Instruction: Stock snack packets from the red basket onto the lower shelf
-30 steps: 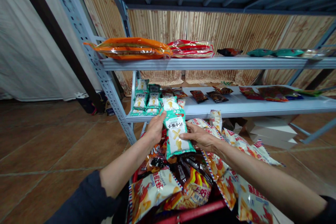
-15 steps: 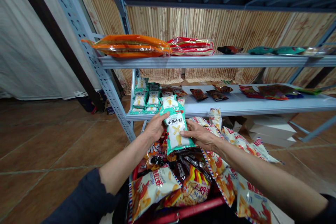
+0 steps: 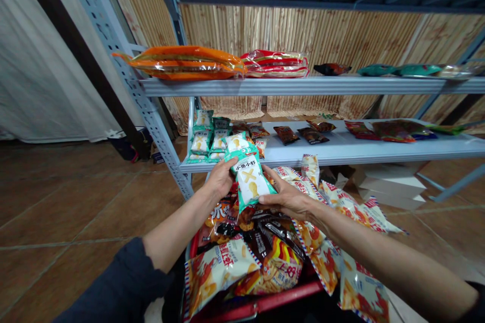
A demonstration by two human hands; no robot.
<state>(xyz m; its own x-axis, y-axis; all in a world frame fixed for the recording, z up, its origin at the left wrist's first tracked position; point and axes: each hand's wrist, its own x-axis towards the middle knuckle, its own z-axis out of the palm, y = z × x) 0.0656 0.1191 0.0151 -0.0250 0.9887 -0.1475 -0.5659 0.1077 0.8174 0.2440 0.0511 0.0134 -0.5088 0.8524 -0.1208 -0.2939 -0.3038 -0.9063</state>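
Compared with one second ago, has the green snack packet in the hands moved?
Yes, slightly. The green snack packet, held by the left hand and right hand, has risen toward the front edge of the lower shelf and overlaps it more.

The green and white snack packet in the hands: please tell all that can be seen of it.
The packet is a glossy, puffed plastic bag, green at the edges, with a white front, dark characters and yellow snack shapes. It tilts, top toward the lower shelf. The left hand grips its left edge, the right hand its lower right, above other snack bags.
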